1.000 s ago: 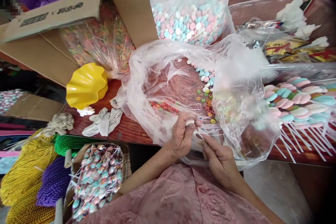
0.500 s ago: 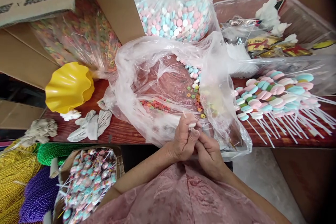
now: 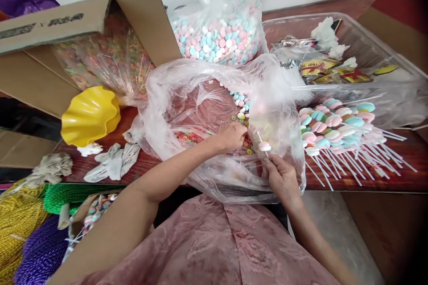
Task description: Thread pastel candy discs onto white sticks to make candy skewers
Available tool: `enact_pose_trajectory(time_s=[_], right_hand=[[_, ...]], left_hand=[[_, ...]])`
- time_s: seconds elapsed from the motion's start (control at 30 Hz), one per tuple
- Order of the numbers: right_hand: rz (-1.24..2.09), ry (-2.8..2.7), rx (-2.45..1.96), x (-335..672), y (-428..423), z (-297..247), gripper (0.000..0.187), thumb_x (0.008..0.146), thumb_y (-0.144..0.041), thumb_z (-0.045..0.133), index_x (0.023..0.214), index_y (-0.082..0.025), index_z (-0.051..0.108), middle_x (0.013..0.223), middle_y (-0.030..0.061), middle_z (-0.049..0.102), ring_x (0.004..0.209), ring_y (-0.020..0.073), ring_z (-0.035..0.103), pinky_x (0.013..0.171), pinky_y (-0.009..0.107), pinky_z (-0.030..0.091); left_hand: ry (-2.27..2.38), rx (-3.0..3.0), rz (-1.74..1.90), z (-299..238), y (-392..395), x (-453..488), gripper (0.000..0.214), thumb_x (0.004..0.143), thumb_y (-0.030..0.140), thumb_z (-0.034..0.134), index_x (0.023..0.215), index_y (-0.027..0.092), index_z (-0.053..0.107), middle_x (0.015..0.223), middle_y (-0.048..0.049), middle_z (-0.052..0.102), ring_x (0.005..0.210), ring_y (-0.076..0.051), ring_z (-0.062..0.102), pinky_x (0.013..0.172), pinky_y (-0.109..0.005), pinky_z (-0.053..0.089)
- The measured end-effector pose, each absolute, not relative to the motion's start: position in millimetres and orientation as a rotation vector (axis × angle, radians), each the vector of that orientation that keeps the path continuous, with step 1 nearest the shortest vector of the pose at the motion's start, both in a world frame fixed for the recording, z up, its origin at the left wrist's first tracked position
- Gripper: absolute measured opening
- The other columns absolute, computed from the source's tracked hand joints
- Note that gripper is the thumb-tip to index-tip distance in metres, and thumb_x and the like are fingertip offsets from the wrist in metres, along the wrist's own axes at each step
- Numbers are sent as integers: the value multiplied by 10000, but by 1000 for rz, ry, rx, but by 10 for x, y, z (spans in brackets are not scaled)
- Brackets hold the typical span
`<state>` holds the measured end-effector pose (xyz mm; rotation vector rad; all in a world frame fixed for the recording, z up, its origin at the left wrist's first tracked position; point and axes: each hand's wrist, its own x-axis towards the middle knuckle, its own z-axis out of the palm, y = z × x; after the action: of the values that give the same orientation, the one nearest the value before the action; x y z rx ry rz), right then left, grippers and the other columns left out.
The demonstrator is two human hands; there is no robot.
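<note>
My right hand (image 3: 282, 176) pinches a white lollipop stick (image 3: 259, 136) near its lower end, held upright. A pink and white candy (image 3: 264, 146) is threaded on it, with bare stick above. My left hand (image 3: 233, 136) reaches into the open clear plastic bag (image 3: 157, 138), its fingers drawn together beside the coloured rings (image 3: 248, 144). Its fingertips are partly hidden, so whatever is between them cannot be seen. Beyond that hand lie loose pink, blue and white candies (image 3: 241, 100). More red and orange rings (image 3: 190, 135) lie left of it in the bag.
Finished candy sticks (image 3: 337, 129) lie piled at the right, before a clear plastic tub (image 3: 351, 85) of wrappers. Behind stands a full candy bag (image 3: 217, 31). A cardboard box (image 3: 143, 22), yellow wavy bowl (image 3: 89, 116) and crumpled gloves (image 3: 113, 161) are at the left.
My hands have parted. The left has moved forward to the rings; the right has shifted right, now holding the stick with the pink and white candy on it.
</note>
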<state>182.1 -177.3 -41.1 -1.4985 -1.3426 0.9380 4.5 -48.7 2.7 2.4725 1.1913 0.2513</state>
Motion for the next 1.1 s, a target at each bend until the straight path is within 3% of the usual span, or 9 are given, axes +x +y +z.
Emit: enact_pose_trajectory(time_s=[0.13, 0.33, 0.5, 0.73, 0.87, 0.97, 1.1], right_hand=[[916, -1363, -1466, 1810, -1805, -412, 414, 944, -469, 524, 630, -202, 480, 530, -43, 431, 507, 102, 390, 486, 232, 333], [796, -1603, -1454, 1829, -1836, -387, 309, 959, -381, 478, 746, -193, 600, 559, -25, 505, 506, 115, 454, 494, 238, 372], [686, -1755, -1395, 1747, -1870, -291, 275, 953, -308, 471, 792, -187, 659, 546, -31, 508, 482, 112, 466, 505, 243, 381], [582, -1778, -1391, 1668, -1929, -153, 244, 948, -306, 506, 963, -185, 717, 579, -14, 582, 485, 119, 504, 522, 251, 420], [596, -1678, -1414, 1711, -1949, -137, 238, 937, -329, 531, 901, -174, 708, 572, -15, 579, 485, 116, 510, 511, 241, 426], [590, -1707, -1446, 1772, -1922, -190, 248, 939, -317, 511, 872, -177, 705, 562, -21, 558, 493, 116, 511, 516, 236, 416], [581, -1730, -1471, 1808, -1895, -288, 260, 934, -303, 496, 814, -176, 689, 556, -23, 550, 481, 113, 497, 508, 232, 395]], left_hand=[[1121, 2599, 196, -89, -415, 130, 213, 754, 95, 528, 892, 126, 687, 962, -143, 675, 891, -256, 606, 796, -372, 476], [1253, 1975, 617, 99, -625, -103, 52, 733, 155, 608, 691, 137, 635, 641, -9, 609, 611, -120, 551, 598, -253, 441], [1097, 1272, 865, 340, -979, -331, 235, 685, 293, 773, 803, 114, 679, 638, 5, 653, 509, -81, 573, 516, -217, 481], [1010, 1046, 1052, 222, -1187, -431, 320, 628, 369, 845, 796, 126, 721, 636, -7, 681, 522, -102, 594, 504, -236, 501], [1094, 1274, 898, 148, -1149, -499, 242, 721, 350, 736, 802, 123, 715, 620, -1, 634, 523, -92, 537, 508, -228, 444], [1185, 1860, 541, 212, -985, -525, 121, 747, 215, 638, 659, 138, 671, 621, -7, 593, 602, -115, 512, 600, -256, 418], [1288, 2352, 378, 302, -544, -365, 195, 782, 148, 561, 592, 146, 604, 648, -28, 559, 688, -151, 498, 703, -300, 396]])
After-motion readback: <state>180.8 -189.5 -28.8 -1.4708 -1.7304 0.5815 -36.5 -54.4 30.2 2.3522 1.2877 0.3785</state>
